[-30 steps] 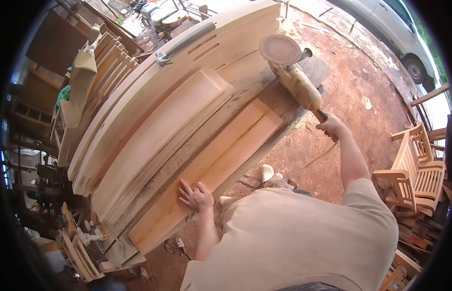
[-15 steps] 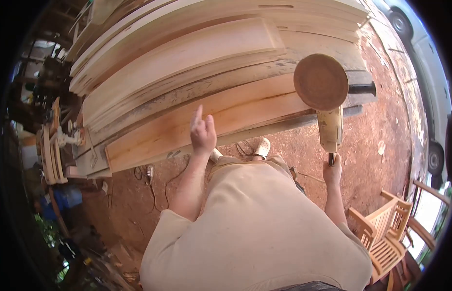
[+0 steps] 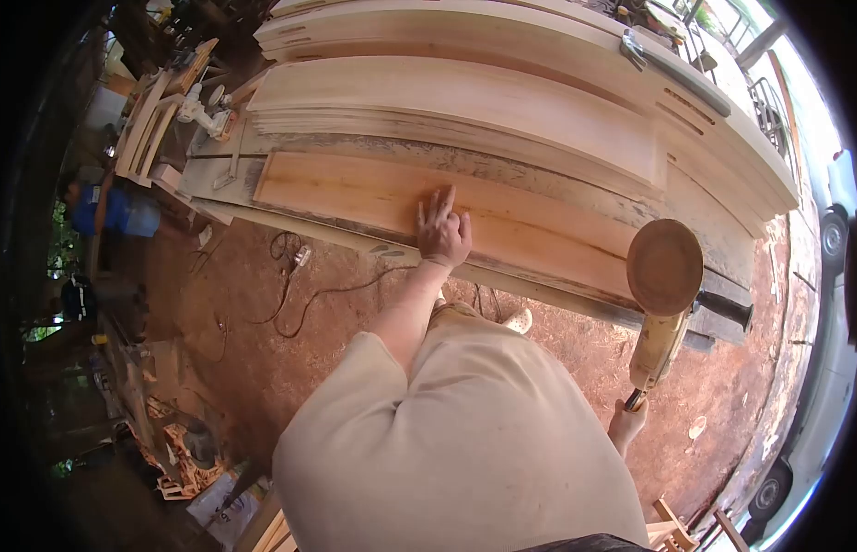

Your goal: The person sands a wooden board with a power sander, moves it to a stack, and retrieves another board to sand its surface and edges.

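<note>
A long reddish-brown board (image 3: 539, 216) with a dark streak lies along the near side of the workbench (image 3: 359, 241). My left hand (image 3: 444, 232) is over the middle of it, fingers stretched out and seeming to rest on the wood, holding nothing. At the right, my right hand (image 3: 628, 421) is wrapped round the rear handle of an angle grinder (image 3: 657, 354). A round brown sanding disc (image 3: 665, 267) is fitted to the tool and faces up toward me. The disc covers the board's right end, and a black side handle (image 3: 726, 310) sticks out to the right.
Behind the board lie stacked pale planks (image 3: 465, 87) and slotted lengths. A hammer (image 3: 632, 48) rests on the far pieces. A cordless drill (image 3: 204, 115) stands at the bench's left end. Cords (image 3: 341, 290) trail over the dirt floor. A parked vehicle (image 3: 820, 368) is at the right.
My view has turned, so the bench appears rotated. My left hand has gone from a raised, pointing shape to spread fingers on the board. The grinder stays in my right hand.
</note>
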### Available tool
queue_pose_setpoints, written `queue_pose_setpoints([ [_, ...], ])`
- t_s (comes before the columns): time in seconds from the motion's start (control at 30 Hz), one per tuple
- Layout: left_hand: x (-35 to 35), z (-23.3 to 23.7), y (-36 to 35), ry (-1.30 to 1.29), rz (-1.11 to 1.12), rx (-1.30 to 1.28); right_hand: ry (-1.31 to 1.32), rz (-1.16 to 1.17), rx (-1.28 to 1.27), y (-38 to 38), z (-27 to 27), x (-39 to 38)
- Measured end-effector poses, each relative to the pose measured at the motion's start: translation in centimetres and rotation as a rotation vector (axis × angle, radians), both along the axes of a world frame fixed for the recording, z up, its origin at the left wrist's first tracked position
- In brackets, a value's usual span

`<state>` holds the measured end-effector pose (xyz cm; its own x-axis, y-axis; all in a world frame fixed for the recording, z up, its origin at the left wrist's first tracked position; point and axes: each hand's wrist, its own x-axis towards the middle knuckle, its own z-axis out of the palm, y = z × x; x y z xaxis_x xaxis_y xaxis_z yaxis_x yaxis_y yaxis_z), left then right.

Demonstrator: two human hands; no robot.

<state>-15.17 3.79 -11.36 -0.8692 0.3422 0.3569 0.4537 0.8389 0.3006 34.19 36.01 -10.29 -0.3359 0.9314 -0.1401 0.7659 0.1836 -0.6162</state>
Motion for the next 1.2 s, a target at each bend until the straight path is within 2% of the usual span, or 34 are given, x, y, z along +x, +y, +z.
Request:
queue_pose_setpoints([
  [0.1, 0.4, 1.8, 0.2, -0.025, 0.001, -0.029, -0.095, 0.02, 0.062, 1.0, 0.7, 0.0],
  [0.17, 0.2, 5.2, 1.5, -0.199, 0.054, -0.016, -0.161, 0.014, 0.093, 1.3, 0.7, -0.2],
  [0.2, -0.3, 6.3, 2.4, -0.198, 0.058, -0.016, -0.194, -0.026, 0.165, 1.5, 0.7, 0.2],
  [0.27, -1.7, 8.5, 4.6, -0.346, -0.113, 0.583, -0.276, -0.079, 0.22, 1.0, 2.4, -0.5],
  [0.33, -0.5, 13.9, 7.7, -0.307, -0.274, 0.738, -0.246, -0.062, 0.251, -0.4, 3.4, -0.8],
  [0.43, 1.9, 20.2, 13.9, -0.383, -0.631, 0.887, -0.25, -0.057, 0.313, -1.3, 4.5, -0.9],
  [0.47, 1.9, 22.6, 15.5, -0.744, -0.749, 0.574, -0.271, -0.078, 0.338, -1.6, 4.5, -1.3],
  [0.5, 2.9, 22.3, 19.1, -0.423, -0.905, 0.879, -0.264, -0.084, 0.344, -2.0, 5.2, -1.8],
  [0.53, 3.2, 22.6, 21.7, -0.486, -0.935, 0.767, -0.246, -0.095, 0.35, -2.1, 5.9, -2.3],
  [0.6, 3.8, 23.5, 25.8, -0.642, -0.998, 0.805, -0.261, -0.059, 0.414, -1.0, 5.7, -1.3],
  [0.63, 4.1, 24.1, 26.9, -0.615, -1.016, 0.796, -0.233, -0.071, 0.42, -0.9, 6.0, -1.2],
  [0.7, 5.2, 24.9, 28.7, -0.915, -0.86, 0.758, -0.25, -0.064, 0.637, -0.7, 7.2, -1.2],
  [0.73, 6.0, 24.3, 29.9, -0.902, -0.877, 0.751, -0.236, -0.08, 0.641, -0.5, 7.9, -1.4],
  [0.8, 7.0, 22.1, 31.9, -1.056, -0.843, 0.869, -0.196, -0.029, 0.736, -0.1, 9.2, -1.5],
  [0.83, 6.8, 22.1, 31.5, -1.051, -0.854, 0.869, -0.192, -0.038, 0.742, 0.0, 9.9, -1.5],
  [0.9, 5.8, 22.1, 28.5, -1.688, -1.098, 0.866, -0.173, 0.009, 0.732, -0.3, 11.3, -2.5],
  [0.93, 5.6, 22.7, 26.1, -1.546, -1.172, 0.729, -0.174, 0.013, 0.735, -0.5, 12.0, -3.0],
  [0.97, 5.4, 23.2, 23.3, -1.406, -1.233, 0.597, -0.189, 0.047, 0.615, -0.8, 12.7, -3.4],
  [1.0, 6.1, 22.3, 20.9, -1.289, -1.157, 0.71, -0.209, 0.078, 0.493, -1.0, 13.3, -3.7],
  [1.03, 7.0, 21.4, 18.3, -1.178, -1.077, 0.812, -0.228, 0.078, 0.486, -1.4, 13.6, -3.6],
  [1.1, 5.3, 21.2, 12.4, -1.089, -0.8, 0.227, -0.248, 0.129, 0.239, -2.8, 14.1, -3.5],
  [1.13, 5.7, 20.4, 10.2, -1.212, -0.773, 0.083, -0.142, 0.192, 0.219, -3.9, 15.1, -3.9],
  [1.17, 6.0, 19.2, 8.7, -1.325, -0.747, -0.062, -0.164, 0.191, 0.204, -4.8, 16.4, -4.8],
  [1.2, 6.6, 17.5, 8.3, -1.345, -0.748, -0.063, -0.173, 0.272, 0.054, -5.6, 17.9, -5.8],
])
